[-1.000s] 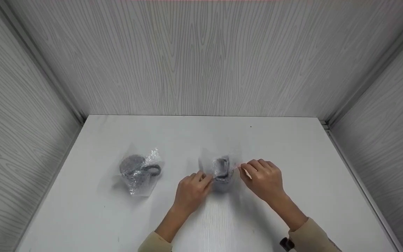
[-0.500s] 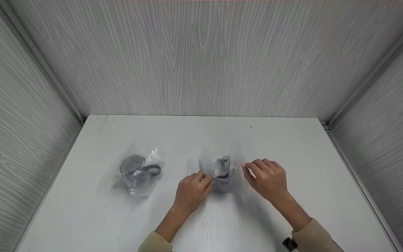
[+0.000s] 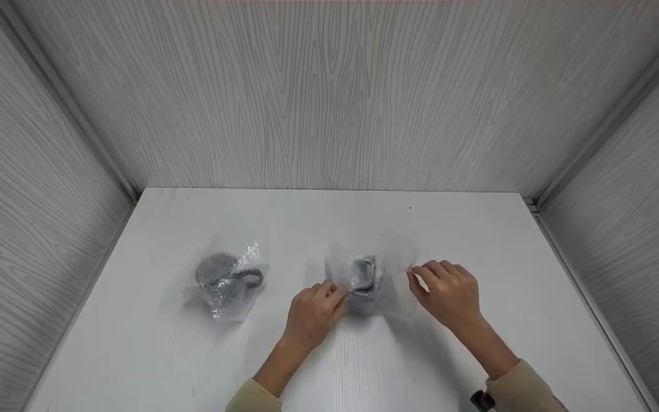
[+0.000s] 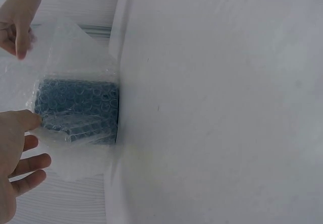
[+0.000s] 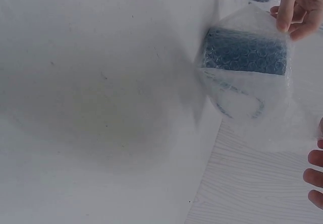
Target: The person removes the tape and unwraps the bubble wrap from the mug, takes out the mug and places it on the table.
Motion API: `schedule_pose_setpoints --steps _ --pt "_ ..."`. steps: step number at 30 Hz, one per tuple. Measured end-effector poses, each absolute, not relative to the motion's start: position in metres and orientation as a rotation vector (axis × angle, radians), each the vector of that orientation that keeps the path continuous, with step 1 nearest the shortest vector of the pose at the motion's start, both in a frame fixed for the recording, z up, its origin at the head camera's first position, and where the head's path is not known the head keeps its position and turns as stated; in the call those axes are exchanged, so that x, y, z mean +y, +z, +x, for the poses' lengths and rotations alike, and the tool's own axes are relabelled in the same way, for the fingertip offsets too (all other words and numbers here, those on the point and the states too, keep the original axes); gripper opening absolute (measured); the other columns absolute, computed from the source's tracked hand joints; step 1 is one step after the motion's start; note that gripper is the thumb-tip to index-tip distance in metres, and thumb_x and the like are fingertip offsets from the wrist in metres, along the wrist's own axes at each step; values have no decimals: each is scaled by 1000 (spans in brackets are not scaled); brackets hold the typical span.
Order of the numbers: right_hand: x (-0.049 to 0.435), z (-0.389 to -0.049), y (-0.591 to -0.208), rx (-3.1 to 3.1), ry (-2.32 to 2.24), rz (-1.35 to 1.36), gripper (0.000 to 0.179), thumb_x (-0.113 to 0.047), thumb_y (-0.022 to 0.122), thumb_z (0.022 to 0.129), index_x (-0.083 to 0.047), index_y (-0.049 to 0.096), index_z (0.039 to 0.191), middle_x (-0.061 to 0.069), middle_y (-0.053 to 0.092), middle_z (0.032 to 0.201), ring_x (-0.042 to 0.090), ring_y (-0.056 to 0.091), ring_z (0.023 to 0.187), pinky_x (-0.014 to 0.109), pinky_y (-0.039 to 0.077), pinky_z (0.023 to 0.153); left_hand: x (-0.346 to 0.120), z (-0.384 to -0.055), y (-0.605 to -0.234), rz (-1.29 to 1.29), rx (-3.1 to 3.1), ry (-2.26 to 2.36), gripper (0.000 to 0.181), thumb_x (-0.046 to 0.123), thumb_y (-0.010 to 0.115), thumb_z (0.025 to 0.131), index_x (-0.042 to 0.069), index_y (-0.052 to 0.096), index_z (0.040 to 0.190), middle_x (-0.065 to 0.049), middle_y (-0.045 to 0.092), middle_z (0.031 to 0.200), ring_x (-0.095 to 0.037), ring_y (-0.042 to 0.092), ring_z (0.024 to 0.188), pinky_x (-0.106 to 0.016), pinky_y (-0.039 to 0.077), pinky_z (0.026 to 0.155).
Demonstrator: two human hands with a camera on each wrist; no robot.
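Note:
A dark blue-grey mug (image 3: 366,281) stands on the white table, loosely wrapped in bubble wrap (image 3: 401,292). At its near left, my left hand (image 3: 315,312) pinches the wrap between thumb and forefinger, close to the rim; the other fingers spread out in the left wrist view. My right hand (image 3: 448,292) pinches the edge of a wrap flap, drawn out to the right, with something small and pinkish at the fingertips. Through the clear film in the right wrist view, the curved handle (image 5: 260,108) shows faintly. Part of the mug's body is covered by layered wrap.
A second bubble-wrapped mug (image 3: 218,272) rests on the table to the left, its dark handle loop facing right. Grey wood-grain panels (image 3: 329,103) rise at the back and both sides of the table (image 3: 192,366).
My right hand has moved to the right, drawing the bubble wrap flap out away from the mug. The left hand and both mugs have stayed in place.

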State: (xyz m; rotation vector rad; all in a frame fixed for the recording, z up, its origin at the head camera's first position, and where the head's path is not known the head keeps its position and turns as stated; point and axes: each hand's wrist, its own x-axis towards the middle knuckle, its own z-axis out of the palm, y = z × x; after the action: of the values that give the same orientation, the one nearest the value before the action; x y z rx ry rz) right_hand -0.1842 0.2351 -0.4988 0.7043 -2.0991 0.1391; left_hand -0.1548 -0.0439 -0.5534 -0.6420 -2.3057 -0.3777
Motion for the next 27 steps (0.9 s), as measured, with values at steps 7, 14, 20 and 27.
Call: schedule_pose_setpoints --steps 7,14,20,27 --pt "243 -184 -501 -2116 118 690 11 -14 88 79 -9 78 83 5 74 70 24 68 59 41 58 54 -44 -155 -554 -638 -2308 -398 16 26 87 87 17 80 99 1 71 85 -12 68 67 -26 54 58" --pt "249 -185 -503 -2131 92 674 12 -16 87 80 -8 79 84 7 75 71 25 69 59 40 58 54 -44 -155 -553 -637 -2310 -411 16 26 87 88 16 81 99 1 71 86 -11 68 68 -26 55 58" --pt "257 -186 -504 -2154 95 649 11 -15 86 81 -7 79 85 8 75 73 25 69 60 40 58 54 -44 -155 -553 -643 -2316 -406 16 26 87 87 16 81 99 0 72 86 -12 68 68 -26 55 58" --pt "267 -187 -511 -2170 99 614 11 -15 87 81 -8 79 83 8 75 72 25 67 58 39 56 50 -44 -154 -552 -646 -2319 -400 17 26 87 87 16 80 99 0 72 86 -12 67 68 -27 54 57"
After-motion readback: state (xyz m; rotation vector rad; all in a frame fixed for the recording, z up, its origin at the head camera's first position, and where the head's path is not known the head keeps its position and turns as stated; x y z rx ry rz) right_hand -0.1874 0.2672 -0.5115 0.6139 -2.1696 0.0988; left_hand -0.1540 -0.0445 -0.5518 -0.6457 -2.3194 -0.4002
